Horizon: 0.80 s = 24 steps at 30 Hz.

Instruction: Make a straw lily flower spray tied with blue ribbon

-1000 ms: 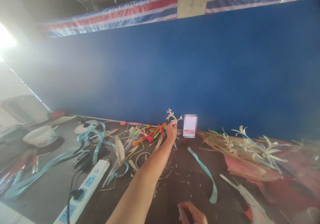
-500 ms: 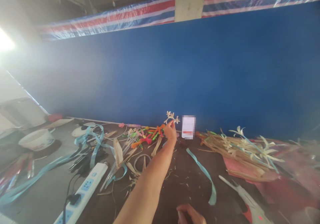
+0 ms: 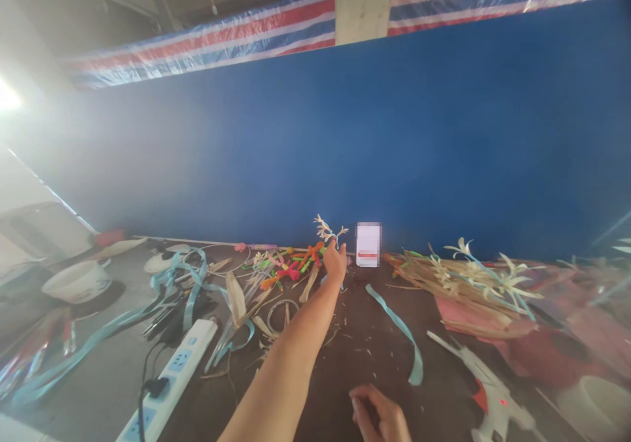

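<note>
My left hand (image 3: 335, 262) is stretched out toward the blue board at the back of the table. Its fingers are closed around the lower end of a small flower sprig (image 3: 325, 228) with pale petals and a bluish stem. Bright orange and pink fuzzy stems (image 3: 288, 271) lie just left of this hand. Close to the front edge of view, my right hand (image 3: 382, 416) is loosely curled, thumb and forefinger apart, with nothing visible in it. A pale blue ribbon strip (image 3: 401, 330) lies beyond it on the table.
A white glue gun (image 3: 493, 389) with a red light rests at right. Behind it are dried husks (image 3: 428, 281) and pale flower sprigs (image 3: 513, 284). At left are a white power strip (image 3: 172, 369), a bowl (image 3: 76, 282) and tangled blue ribbon (image 3: 192, 277). A pixelated white card (image 3: 368, 245) stands near the board.
The flower sprig has turned in my left hand, its blossoms now fanning up and to the left. My right hand shows a little more at the bottom. The view has shifted slightly.
</note>
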Motion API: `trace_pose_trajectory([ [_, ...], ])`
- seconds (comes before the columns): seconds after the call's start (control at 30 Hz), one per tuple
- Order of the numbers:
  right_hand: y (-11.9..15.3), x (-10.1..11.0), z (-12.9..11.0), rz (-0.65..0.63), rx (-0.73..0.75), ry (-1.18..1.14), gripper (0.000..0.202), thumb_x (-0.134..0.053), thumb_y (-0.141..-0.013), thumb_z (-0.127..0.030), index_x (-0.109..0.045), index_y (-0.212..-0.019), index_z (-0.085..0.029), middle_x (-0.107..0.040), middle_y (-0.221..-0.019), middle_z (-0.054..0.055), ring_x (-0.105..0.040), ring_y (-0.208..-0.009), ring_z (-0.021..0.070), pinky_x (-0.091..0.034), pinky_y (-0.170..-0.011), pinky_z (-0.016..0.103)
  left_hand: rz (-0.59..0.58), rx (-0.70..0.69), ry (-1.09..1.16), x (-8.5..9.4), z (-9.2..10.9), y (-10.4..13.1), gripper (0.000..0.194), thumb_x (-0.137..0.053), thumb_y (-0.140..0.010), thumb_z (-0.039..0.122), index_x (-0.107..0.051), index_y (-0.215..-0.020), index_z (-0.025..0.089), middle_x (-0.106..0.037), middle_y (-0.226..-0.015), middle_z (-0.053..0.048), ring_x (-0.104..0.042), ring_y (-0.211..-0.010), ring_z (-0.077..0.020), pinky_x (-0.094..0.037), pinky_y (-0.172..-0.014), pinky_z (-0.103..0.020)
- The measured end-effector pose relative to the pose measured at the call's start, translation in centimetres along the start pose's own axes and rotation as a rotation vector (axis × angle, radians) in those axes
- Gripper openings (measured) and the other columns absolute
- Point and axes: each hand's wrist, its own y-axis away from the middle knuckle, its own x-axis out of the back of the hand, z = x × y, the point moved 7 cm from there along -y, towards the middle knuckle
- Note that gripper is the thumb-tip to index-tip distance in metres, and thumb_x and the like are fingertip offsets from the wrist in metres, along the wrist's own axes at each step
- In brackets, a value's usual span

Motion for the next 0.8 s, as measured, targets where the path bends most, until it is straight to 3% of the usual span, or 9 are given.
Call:
trace_pose_trajectory([
  [0.23,0.1,0.3,-0.8,-0.092,-0.016,-0.033,0.019,-0.045,-0.078,-0.031,-0.059,-0.075,-0.018,-0.059,-0.058,0.000,-0.055,-0.052,0.0131,-0.041,-0.052,0.019,-0.117,-0.013,0.004,0.7,0.9,1.3,0.045,-0.041,-0.075,0.013,-0.040,-0.119,0.007,-0.058,-0.103,-0.017,-0.052,-0.100,-0.0240,-0.037,-0.085,-0.033],
  [0.4,0.5,0.8,-1.4,-0.070,-0.039,-0.055,0.018,-0.044,-0.079,-0.027,-0.058,-0.074,-0.018,-0.057,-0.057,0.000,-0.051,-0.053,0.0120,-0.038,-0.051,0.019,-0.215,-0.045,0.043,1.7,2.2,4.4,0.050,-0.038,-0.074,0.009,-0.031,-0.124,0.004,-0.040,-0.125,-0.018,-0.031,-0.120,-0.0227,-0.024,-0.099,-0.034],
  [0.5,0.5,0.9,-1.6,-0.060,-0.049,-0.086,0.018,-0.045,-0.078,-0.025,-0.059,-0.072,-0.017,-0.057,-0.057,0.000,-0.050,-0.052,0.0112,-0.037,-0.050,0.019,-0.317,-0.105,0.083,3.2,3.1,8.8,0.052,-0.040,-0.075,0.013,-0.030,-0.125,0.008,-0.035,-0.130,-0.014,-0.024,-0.123,-0.0201,-0.020,-0.101,-0.032],
  [0.57,0.5,1.0,-1.4,-0.043,-0.077,-0.146,0.017,-0.048,-0.075,-0.026,-0.060,-0.070,-0.016,-0.056,-0.055,-0.001,-0.050,-0.051,0.0113,-0.037,-0.050,0.019,-0.479,-0.187,0.094,4.4,3.4,13.0,0.053,-0.037,-0.078,0.019,-0.025,-0.127,0.004,-0.030,-0.132,-0.017,-0.023,-0.123,-0.0206,-0.020,-0.102,-0.034],
  [0.73,0.6,2.1,-0.6,-0.054,-0.161,-0.311,0.023,-0.048,-0.074,-0.034,-0.060,-0.073,-0.013,-0.061,-0.063,0.002,-0.055,-0.057,0.0137,-0.042,-0.053,0.022,-0.724,-0.454,0.076,10.8,2.9,23.7,0.053,-0.029,-0.083,0.026,-0.015,-0.132,0.012,-0.020,-0.137,-0.010,-0.016,-0.126,-0.0164,-0.020,-0.102,-0.035],
  [0.8,1.0,3.2,-0.5,-0.080,-0.194,-0.331,0.029,-0.044,-0.076,-0.037,-0.059,-0.078,-0.013,-0.062,-0.065,0.004,-0.057,-0.059,0.0151,-0.045,-0.054,0.024,-0.838,-0.565,0.024,13.1,2.3,27.2,0.059,-0.035,-0.081,0.031,-0.010,-0.133,0.014,-0.016,-0.139,-0.009,-0.011,-0.126,-0.0179,-0.021,-0.102,-0.036],
])
